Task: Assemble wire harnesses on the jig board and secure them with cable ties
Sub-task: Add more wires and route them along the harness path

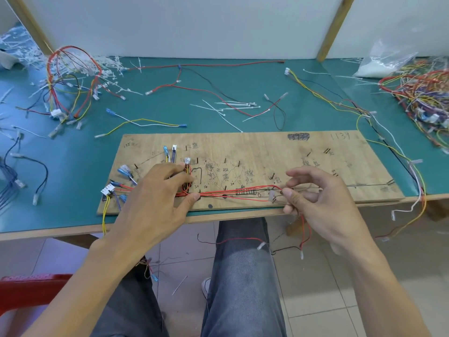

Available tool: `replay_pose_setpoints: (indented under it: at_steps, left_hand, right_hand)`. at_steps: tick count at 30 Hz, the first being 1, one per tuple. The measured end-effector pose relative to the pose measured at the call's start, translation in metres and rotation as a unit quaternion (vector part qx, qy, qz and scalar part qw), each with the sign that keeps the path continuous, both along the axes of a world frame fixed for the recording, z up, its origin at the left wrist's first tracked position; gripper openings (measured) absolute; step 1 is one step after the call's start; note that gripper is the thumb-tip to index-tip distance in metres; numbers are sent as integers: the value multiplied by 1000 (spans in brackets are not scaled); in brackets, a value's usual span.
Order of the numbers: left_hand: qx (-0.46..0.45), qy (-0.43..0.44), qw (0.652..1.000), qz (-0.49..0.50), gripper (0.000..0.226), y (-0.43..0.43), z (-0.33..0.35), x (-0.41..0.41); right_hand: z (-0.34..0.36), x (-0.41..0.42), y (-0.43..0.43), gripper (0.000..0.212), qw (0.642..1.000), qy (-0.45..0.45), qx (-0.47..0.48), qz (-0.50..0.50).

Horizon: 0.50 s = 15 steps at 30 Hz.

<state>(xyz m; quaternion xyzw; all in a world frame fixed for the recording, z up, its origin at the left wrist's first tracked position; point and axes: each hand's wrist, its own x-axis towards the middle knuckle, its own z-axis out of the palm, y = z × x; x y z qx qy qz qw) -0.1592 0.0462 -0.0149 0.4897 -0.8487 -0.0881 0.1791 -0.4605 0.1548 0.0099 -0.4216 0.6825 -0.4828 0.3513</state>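
Note:
A plywood jig board [267,152] with nails and pen marks lies at the front edge of the green table. Red wires [230,192] run along its lower part between the nails. My left hand [158,190] lies on the board's left part, its fingers and thumb pressing the red wire bundle down near a loop of wires. My right hand [315,195] pinches the red wires at their right end, and their loose tails hang below the table edge. Connectors [108,190] with blue and white terminals sit at the board's left end. Loose white cable ties [233,104] lie behind the board.
A finished harness bundle [70,88] and a heap of cut tie ends lie at the back left. A big pile of coloured wires [422,98] fills the right side, next to a plastic bag [384,62]. Single wires are scattered across the green mat [85,152]. My knees are under the table edge.

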Motion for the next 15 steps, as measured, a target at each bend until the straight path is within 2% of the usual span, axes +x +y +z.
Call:
replay_pose_setpoints:
  at_steps: [4, 7, 11, 15]
  left_hand:
    - [0, 5, 1000, 1, 45, 1, 0, 0]
    - [2, 8, 1000, 3, 46, 1, 0, 0]
    - [4, 16, 1000, 2, 45, 0, -2, 0]
    - [1, 30, 1000, 6, 41, 0, -3, -1]
  right_hand:
    - [-8, 3, -4, 22, 991, 127, 25, -33]
    - [-6, 6, -10, 14, 982, 183, 25, -27]
    - [-6, 7, -15, 17, 965, 259, 29, -33]
    - [-8, 7, -17, 27, 963, 263, 33, -45]
